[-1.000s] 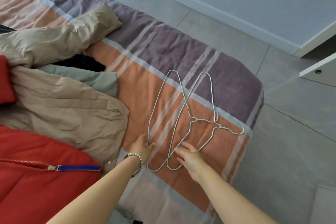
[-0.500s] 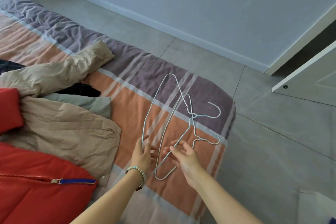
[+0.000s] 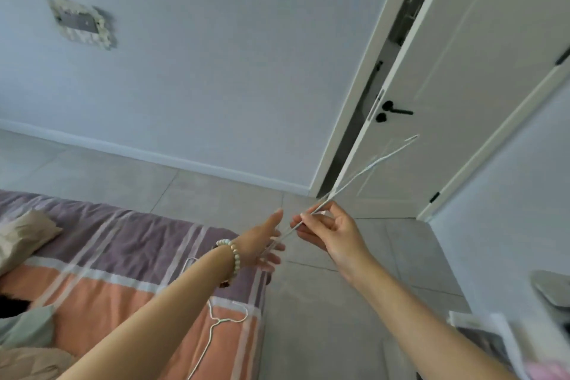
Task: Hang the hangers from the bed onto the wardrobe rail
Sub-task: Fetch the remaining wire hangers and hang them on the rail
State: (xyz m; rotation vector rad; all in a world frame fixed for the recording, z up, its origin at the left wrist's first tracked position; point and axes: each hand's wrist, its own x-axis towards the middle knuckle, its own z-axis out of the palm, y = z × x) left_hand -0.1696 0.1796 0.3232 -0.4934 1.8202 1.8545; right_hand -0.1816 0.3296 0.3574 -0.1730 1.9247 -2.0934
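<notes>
A thin pale-blue wire hanger [image 3: 370, 166] is lifted in the air, seen almost edge-on, with its hook end pointing up right toward the door. My right hand [image 3: 331, 233] pinches its wire between thumb and fingers. My left hand [image 3: 262, 241], with a bead bracelet on the wrist, has straight fingers at the hanger's lower end. A second wire hanger [image 3: 212, 325] lies on the striped bed cover [image 3: 123, 225], partly hidden by my left forearm. No wardrobe rail is in view.
A white door [image 3: 462, 86] with a black handle [image 3: 396, 111] stands ajar ahead right. Beige clothing [image 3: 21, 234] lies on the bed at the left. Grey tiled floor [image 3: 308, 318] runs between bed and door. Blurred grey and white objects [image 3: 549, 293] sit at the lower right.
The view has swung up from the bed toward the door. One hanger has been lifted off the bed in my right hand; the other stays on the cover.
</notes>
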